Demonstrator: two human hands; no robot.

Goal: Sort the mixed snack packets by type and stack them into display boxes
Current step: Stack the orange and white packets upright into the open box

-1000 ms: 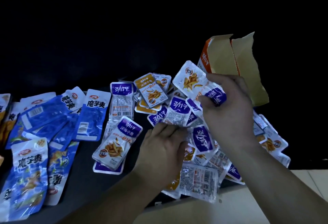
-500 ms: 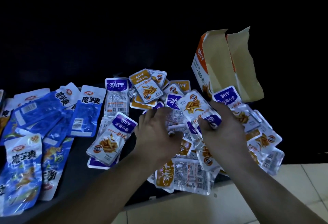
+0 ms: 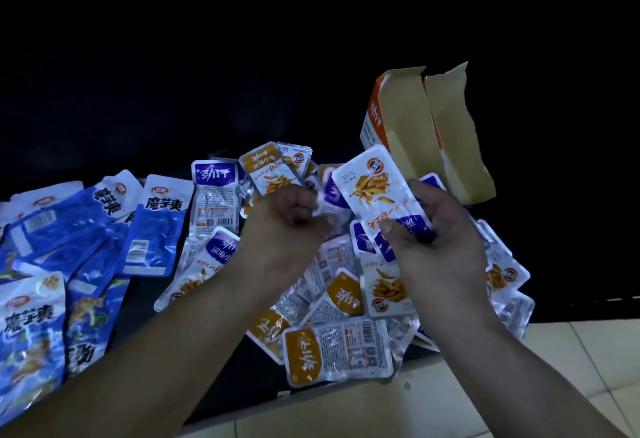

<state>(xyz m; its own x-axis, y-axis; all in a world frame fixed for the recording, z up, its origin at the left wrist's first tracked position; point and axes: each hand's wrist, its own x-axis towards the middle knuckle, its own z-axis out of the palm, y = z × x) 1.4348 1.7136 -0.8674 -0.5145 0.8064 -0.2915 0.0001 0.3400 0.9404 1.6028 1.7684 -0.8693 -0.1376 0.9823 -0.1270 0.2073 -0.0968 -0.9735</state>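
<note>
Head view: I look down on a dark table [image 3: 249, 378] strewn with snack packets; the far half of the scene is black.
Right hand: my right hand [image 3: 440, 243] is clamped on a small fan of purple-and-white packets [image 3: 375, 188]. My thumb lies across their purple ends, and the front one shows its fish-strip picture and tilts up toward the far side.
Left hand: my left hand [image 3: 287, 229] is curled with the knuckles up, just left of the right hand, close to it but not touching. Its fingertips pinch the shiny edge of a purple packet [image 3: 330, 195] lying behind the fan.
Display box: the orange-and-white display box [image 3: 375, 115] stands at the far right, just beyond my right hand, with its flaps open and raised and the brown inside showing. I cannot tell what is inside.
Mixed heap: a mixed heap [image 3: 384, 288] of purple and orange packets lies under and around both hands, overlapping, some with the barcode side up. One orange packet [image 3: 336, 351] lies nearest me at the table's near edge.
Blue packets: the blue packets [image 3: 156, 226] are spread overlapping on the left, well apart from the box.
Floor: a pale tiled floor [image 3: 571, 368] shows at the near right.
</note>
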